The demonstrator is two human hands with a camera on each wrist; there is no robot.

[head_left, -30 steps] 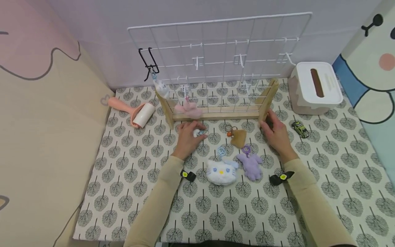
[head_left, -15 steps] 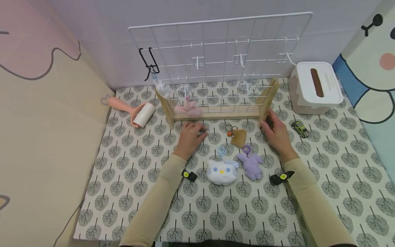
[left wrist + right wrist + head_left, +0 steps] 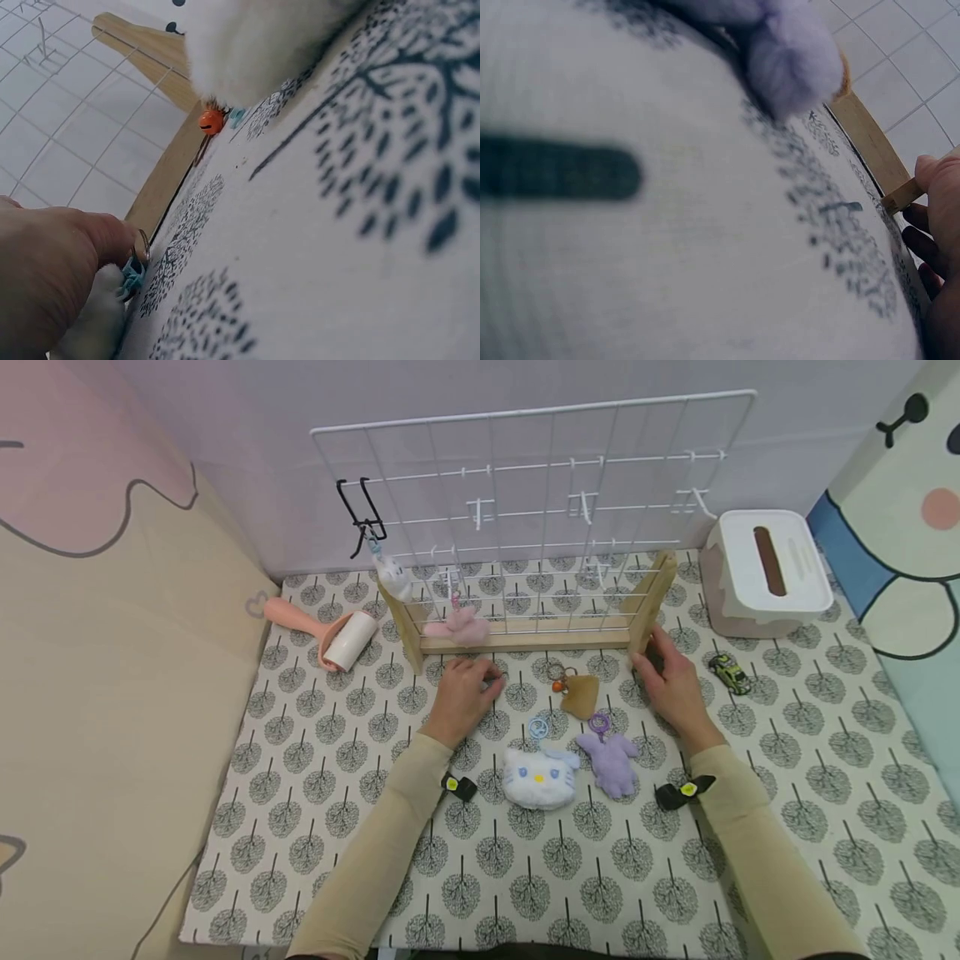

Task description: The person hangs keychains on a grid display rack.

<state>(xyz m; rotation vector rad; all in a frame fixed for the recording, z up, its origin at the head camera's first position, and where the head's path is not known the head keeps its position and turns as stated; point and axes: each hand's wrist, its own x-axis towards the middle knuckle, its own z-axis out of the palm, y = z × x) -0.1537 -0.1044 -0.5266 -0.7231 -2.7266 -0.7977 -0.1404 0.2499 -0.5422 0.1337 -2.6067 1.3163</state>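
Observation:
At the front left of the wooden-based wire rack (image 3: 525,644), my left hand (image 3: 461,700) curls over a small white plush keychain (image 3: 99,311). The left wrist view shows its metal ring and light blue clasp (image 3: 133,276) at the fingertips, with the plush partly hidden below the hand. My right hand (image 3: 675,695) grips the rack's right wooden foot (image 3: 649,610) between thumb and fingers. Between the hands lie a tan keychain (image 3: 581,696) with an orange bell, a purple plush keychain (image 3: 611,763) and a white cat-face plush (image 3: 538,779) with a blue ring.
A white plush (image 3: 393,578) hangs from a black hook (image 3: 365,518) on the grid, and a pink plush (image 3: 459,627) hangs lower. A lint roller (image 3: 350,642) lies left. At right are a toy car (image 3: 729,674) and a white-lidded box (image 3: 772,560).
My left hand has shifted slightly right and turned over the small white keychain, which the head view no longer shows. My right hand has stayed on the rack's foot.

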